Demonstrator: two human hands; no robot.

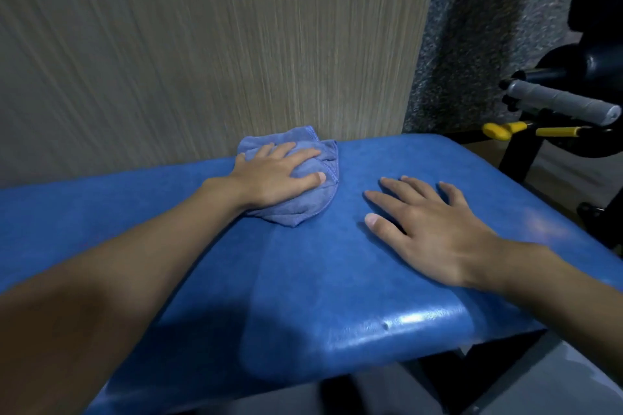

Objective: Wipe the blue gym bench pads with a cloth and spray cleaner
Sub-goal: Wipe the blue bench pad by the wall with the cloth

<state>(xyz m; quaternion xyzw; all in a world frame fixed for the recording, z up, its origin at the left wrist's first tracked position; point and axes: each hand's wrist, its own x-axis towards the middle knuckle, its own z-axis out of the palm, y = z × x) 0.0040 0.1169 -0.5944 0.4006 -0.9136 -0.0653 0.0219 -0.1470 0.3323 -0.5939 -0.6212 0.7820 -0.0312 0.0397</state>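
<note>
A blue padded bench pad [303, 273] fills the lower part of the head view. A crumpled blue-grey cloth [296, 205] lies on it near its far edge, close to the wall. My left hand [273, 175] presses down on the cloth with its fingers spread over the top. To the right, my right hand [428, 229] rests flat on the bare pad, fingers straight and spread. A small gap separates the right hand from the cloth. No spray bottle is in view.
A wood-grain wall panel [202, 44] stands right behind the pad. At the right are a grey foam-wrapped handle [559, 101], yellow-tipped levers [505, 130] and black machine frame parts [519, 158]. The pad's near edge [404, 320] shines and shows a small nick.
</note>
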